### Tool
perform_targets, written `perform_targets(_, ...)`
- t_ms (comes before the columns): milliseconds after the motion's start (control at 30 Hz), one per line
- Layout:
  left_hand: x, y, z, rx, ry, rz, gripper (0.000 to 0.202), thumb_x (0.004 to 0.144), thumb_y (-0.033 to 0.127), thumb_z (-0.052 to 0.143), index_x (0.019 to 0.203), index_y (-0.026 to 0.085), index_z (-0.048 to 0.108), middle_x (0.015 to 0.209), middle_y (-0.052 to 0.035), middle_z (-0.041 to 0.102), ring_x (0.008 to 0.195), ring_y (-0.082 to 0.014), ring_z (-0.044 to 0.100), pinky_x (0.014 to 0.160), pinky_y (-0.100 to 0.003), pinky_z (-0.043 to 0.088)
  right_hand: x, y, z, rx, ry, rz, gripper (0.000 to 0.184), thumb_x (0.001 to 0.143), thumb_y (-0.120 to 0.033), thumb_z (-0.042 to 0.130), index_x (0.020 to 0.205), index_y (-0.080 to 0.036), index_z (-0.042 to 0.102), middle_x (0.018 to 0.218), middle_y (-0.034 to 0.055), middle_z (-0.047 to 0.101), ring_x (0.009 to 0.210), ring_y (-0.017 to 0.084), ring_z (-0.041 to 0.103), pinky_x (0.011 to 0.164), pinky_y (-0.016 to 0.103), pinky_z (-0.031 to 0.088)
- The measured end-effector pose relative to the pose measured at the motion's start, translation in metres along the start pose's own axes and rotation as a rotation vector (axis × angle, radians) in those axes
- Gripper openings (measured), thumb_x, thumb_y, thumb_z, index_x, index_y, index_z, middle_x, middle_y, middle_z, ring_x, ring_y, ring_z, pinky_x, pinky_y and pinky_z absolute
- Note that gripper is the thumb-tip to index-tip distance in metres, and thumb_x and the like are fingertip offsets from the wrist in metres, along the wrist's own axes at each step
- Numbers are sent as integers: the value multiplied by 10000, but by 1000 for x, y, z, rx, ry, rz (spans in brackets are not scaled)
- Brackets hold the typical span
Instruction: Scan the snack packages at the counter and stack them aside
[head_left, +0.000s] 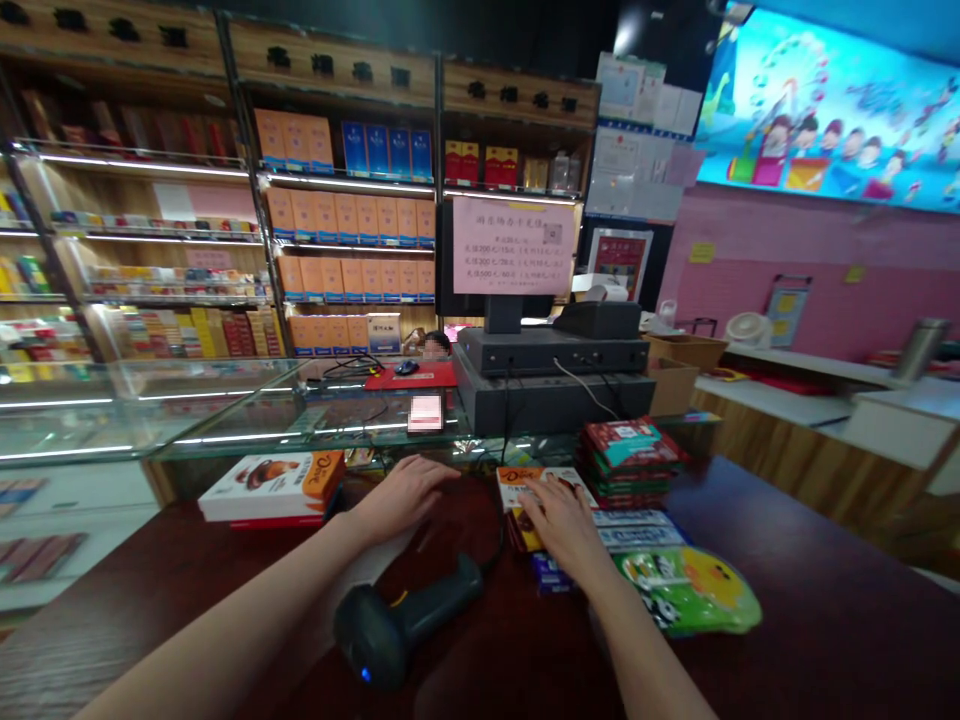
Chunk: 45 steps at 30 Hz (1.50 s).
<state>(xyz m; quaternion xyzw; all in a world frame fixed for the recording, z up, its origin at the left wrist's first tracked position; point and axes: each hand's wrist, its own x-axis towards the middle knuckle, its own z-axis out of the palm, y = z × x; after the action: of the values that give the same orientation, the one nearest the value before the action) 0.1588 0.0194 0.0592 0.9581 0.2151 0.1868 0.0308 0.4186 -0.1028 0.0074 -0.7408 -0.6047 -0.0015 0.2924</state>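
Observation:
My left hand hovers over or rests on the dark counter, its fingers stretched out to the right and nothing in them. Palm down, my right hand lies across a white and orange Dove chocolate box, fingers spread on its top. That box sits on a pile of other packages, partly covered by my hand. Between my forearms lies a black barcode scanner with a blue light. A second white and orange Dove box rests on a red one, left of my left hand.
Right of the pile are a green and yellow pouch, blue-white packages and a stack of dark red packs. Behind stand a glass display case and a cash register. A person's head shows behind the case.

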Motion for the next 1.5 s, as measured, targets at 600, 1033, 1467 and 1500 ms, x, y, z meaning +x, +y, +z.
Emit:
perform_targets(600, 86, 23, 53, -48, -258, -88, 664, 870, 452, 633, 1448, 190, 439, 1452, -160, 547, 1360, -348, 483, 1120, -511, 379, -4, -10, -14, -142, -105, 83, 458, 1040, -466, 314, 1293, -268, 640, 1406, 74, 624, 1443, 288, 408, 1185, 620, 177)
perform_targets(1033, 104, 7, 73, -147, -332, -84, 925, 716, 561, 730, 1496, 201, 388, 1486, -182, 505, 1375, -400, 451, 1099, -568, 392, -4, -8, -11, -89, -142, 96, 481, 1031, -493, 306, 1327, -280, 620, 1383, 69, 643, 1409, 325, 448, 1168, 681, 172)
perform_targets(1467, 103, 15, 65, -112, -159, -49, 859, 714, 507, 699, 1433, 138, 409, 1343, -207, 601, 1266, -376, 570, 1090, -486, 416, -4, -9, -8, -131, -31, 87, 499, 1030, -464, 284, 1371, -262, 587, 1428, 79, 602, 1412, 298, 446, 1184, 663, 159)
perform_targets(1500, 102, 16, 62, -117, -146, -54, 844, 716, 499, 699, 1424, 140, 411, 1342, -203, 604, 1259, -369, 579, 1087, -476, 420, -3, -9, -7, -129, -14, 87, 507, 1028, -468, 281, 1382, -258, 578, 1441, 81, 590, 1417, 294, 440, 1189, 660, 153)
